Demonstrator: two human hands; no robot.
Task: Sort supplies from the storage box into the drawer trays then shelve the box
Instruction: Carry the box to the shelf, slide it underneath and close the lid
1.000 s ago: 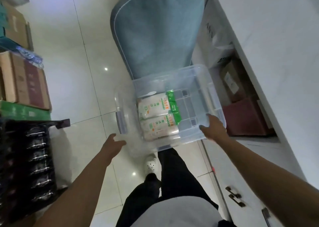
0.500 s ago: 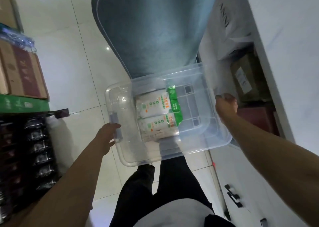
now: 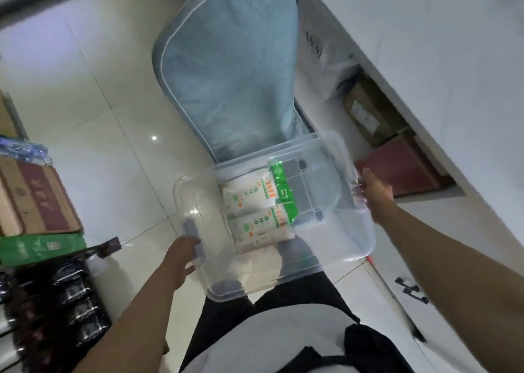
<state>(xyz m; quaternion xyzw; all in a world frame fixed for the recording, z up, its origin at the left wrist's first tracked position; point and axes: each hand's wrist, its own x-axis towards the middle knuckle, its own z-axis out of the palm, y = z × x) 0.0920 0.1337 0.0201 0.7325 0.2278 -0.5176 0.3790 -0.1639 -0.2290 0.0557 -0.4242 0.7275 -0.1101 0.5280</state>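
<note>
A clear box (image 3: 351,239) sits in the middle of the frame, held off the floor (image 3: 107,134) in front of the person's body, above the black trousers (image 3: 297,293). The left hand (image 3: 178,259) is at the box's left end, lower centre-left of the frame, its fingers (image 3: 188,240) closed on the grey handle (image 3: 195,239) there. The right hand (image 3: 375,195) is at the box's right rim, centre-right, its fingers wrapped over the edge and clamped on it.

Inside the box, two white packs (image 3: 255,211) with green ends and orange print lie flat, side by side, touching, against the left half of the bottom. The right half of the bottom shows bare ribbed plastic.

Above the box, upper centre of the frame, stands the blue padded back of a chair (image 3: 226,69); the box's far edge overlaps its lower part. At the right a white worktop (image 3: 439,60) runs diagonally from the top down, with cartons (image 3: 365,111) and a dark red box (image 3: 402,165) in the opening beneath it. Black drawer pulls (image 3: 411,287) show at lower right. At the left edge are a brown carton (image 3: 39,199), a green carton (image 3: 39,248) just below it, and a dark rack (image 3: 56,310) of blurred black items in the lower left corner.
</note>
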